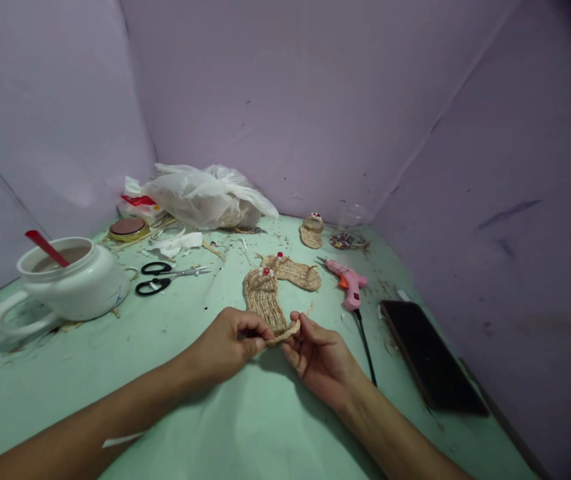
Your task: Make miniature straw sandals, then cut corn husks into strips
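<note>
my left hand (230,343) and right hand (322,357) pinch the braided strip (286,332) between them, at the woven sole's (264,299) near end; pulling too hard could fray the braid; my right forearm, swinging outward, might snag the cord (365,347) and drag the glue gun (350,283).

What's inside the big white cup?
A red stick leans in the white cup, over something brownish, perhaps a drink. The cup's wall hides the bottom.
</note>
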A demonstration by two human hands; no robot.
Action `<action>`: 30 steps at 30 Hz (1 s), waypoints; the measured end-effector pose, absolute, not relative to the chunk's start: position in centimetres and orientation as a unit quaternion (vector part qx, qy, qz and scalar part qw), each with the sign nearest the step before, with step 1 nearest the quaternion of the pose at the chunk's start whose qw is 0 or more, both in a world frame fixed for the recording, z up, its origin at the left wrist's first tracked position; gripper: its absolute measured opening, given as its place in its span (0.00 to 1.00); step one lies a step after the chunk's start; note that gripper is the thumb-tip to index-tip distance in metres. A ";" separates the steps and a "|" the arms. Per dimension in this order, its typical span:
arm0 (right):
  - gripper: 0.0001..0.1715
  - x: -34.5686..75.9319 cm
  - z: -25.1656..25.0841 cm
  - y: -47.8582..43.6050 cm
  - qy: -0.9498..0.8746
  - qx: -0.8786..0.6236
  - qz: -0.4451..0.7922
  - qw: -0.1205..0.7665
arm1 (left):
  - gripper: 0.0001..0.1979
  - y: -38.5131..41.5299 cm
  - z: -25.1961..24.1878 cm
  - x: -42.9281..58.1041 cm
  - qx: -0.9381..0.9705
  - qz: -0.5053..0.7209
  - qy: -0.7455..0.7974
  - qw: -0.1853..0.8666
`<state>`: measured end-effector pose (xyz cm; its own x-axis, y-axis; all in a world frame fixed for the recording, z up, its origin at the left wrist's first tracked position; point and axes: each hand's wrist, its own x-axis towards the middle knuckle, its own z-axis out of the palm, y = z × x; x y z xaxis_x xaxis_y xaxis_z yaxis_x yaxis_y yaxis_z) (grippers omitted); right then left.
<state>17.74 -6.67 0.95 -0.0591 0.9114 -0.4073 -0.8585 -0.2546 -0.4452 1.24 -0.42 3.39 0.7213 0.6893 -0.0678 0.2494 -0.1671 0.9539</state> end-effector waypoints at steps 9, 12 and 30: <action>0.03 17.9 0.5 -6.4 -0.064 -0.245 0.776 0.578 | 0.07 -0.9 3.8 1.3 0.764 0.271 0.122 0.572; 0.02 18.5 0.6 -6.2 -0.052 -0.289 0.746 0.598 | 0.07 -0.7 3.6 1.2 0.772 0.265 0.157 0.556; 0.11 20.9 2.6 -6.0 -0.240 -0.580 0.500 0.596 | 0.07 2.1 5.7 -0.5 0.657 0.214 0.293 0.661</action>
